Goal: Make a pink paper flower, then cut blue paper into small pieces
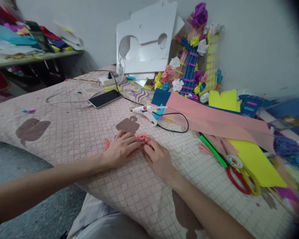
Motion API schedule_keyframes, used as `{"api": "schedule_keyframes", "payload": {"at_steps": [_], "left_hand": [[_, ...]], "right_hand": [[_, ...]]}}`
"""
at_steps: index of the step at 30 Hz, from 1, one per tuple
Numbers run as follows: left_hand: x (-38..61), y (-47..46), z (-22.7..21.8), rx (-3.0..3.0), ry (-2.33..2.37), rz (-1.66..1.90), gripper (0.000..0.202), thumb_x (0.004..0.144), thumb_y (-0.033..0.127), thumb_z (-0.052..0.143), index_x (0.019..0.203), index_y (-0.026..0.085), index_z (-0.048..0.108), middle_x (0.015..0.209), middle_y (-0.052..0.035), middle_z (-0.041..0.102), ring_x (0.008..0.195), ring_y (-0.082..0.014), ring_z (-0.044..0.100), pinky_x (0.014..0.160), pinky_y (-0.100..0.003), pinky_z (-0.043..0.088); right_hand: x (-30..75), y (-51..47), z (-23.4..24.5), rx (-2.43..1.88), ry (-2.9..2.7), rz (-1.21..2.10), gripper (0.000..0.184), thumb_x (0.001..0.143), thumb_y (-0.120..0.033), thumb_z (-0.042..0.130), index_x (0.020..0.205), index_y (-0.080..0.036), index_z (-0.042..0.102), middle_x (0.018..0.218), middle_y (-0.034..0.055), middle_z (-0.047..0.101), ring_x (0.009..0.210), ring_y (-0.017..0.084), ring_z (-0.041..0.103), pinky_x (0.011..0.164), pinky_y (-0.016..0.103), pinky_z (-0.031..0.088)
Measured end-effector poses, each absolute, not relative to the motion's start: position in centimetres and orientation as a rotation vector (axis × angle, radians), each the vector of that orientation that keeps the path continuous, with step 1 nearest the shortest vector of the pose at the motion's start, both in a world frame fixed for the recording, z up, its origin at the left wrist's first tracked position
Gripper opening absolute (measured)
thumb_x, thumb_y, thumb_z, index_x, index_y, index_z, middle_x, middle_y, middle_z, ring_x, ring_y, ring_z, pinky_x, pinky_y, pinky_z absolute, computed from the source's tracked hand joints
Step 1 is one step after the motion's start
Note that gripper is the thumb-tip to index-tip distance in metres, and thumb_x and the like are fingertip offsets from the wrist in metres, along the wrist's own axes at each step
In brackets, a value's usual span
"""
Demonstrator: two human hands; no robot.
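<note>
Between my two hands, low over the quilted tablecloth, is a small pink crepe-paper flower (143,138). My left hand (124,146) curls over its left side, palm down, with the fingertips bent against it. My right hand (158,156) pinches the flower's right side between thumb and fingers. A pink ruffled piece (106,144) sticks out at the left of my left hand; whether it joins the flower is hidden. Just beyond the hands lies a white hot glue gun (148,112), its black cord looping to the right.
Scissors (239,171), a green cutter (213,150) and yellow paper (260,162) lie at the right. A pink paper strip (219,118) stretches behind them. A phone (105,98) and power strip (112,79) sit back left. Flower-decorated paper guitars (189,69) lean on the wall.
</note>
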State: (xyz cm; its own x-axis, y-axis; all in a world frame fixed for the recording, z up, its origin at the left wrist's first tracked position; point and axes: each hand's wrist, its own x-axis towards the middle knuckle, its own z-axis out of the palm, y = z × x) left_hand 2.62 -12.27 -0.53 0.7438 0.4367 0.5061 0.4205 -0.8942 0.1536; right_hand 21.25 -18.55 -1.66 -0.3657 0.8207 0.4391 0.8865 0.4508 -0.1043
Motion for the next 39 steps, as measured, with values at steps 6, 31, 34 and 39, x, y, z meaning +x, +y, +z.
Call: {"api": "schedule_keyframes", "payload": {"at_steps": [6, 31, 34, 39], "left_hand": [[2.73, -12.43, -0.57, 2.88, 0.745, 0.848, 0.01, 0.091, 0.02, 0.049, 0.093, 0.019, 0.059, 0.09, -0.0029, 0.067, 0.085, -0.0173, 0.056, 0.082, -0.036, 0.036], [2.78, -12.3, -1.08, 3.091, 0.642, 0.954, 0.016, 0.095, 0.016, 0.044, 0.096, 0.017, 0.06, 0.091, -0.0037, 0.066, 0.086, -0.0179, 0.053, 0.084, -0.038, 0.033], [2.77, -12.43, -0.97, 3.055, 0.678, 0.955, 0.013, 0.095, 0.018, 0.047, 0.096, 0.019, 0.06, 0.092, -0.0028, 0.066, 0.086, -0.0177, 0.053, 0.085, -0.038, 0.032], [2.81, -12.58, -0.69, 3.026, 0.698, 0.973, 0.012, 0.094, 0.022, 0.048, 0.094, 0.021, 0.06, 0.089, -0.001, 0.066, 0.085, -0.0169, 0.053, 0.086, -0.039, 0.031]], "right_hand": [[21.33, -18.56, -1.78, -1.431, -2.227, -0.077, 0.019, 0.095, -0.023, 0.041, 0.093, -0.02, 0.06, 0.092, 0.0062, 0.063, 0.083, 0.018, 0.06, 0.07, 0.029, 0.049], [21.48, -18.69, -2.22, -1.417, -2.221, -0.072, 0.02, 0.094, -0.019, 0.042, 0.104, -0.02, 0.059, 0.102, 0.0077, 0.063, 0.089, 0.019, 0.062, 0.072, 0.031, 0.052], [21.43, -18.64, -2.08, -1.422, -2.23, -0.063, 0.02, 0.094, -0.019, 0.042, 0.104, -0.02, 0.059, 0.103, 0.008, 0.063, 0.091, 0.02, 0.062, 0.073, 0.031, 0.053], [21.42, -18.71, -1.87, -1.434, -2.252, -0.071, 0.02, 0.095, -0.018, 0.042, 0.101, -0.018, 0.06, 0.099, 0.0083, 0.064, 0.088, 0.02, 0.061, 0.073, 0.032, 0.052]]}}
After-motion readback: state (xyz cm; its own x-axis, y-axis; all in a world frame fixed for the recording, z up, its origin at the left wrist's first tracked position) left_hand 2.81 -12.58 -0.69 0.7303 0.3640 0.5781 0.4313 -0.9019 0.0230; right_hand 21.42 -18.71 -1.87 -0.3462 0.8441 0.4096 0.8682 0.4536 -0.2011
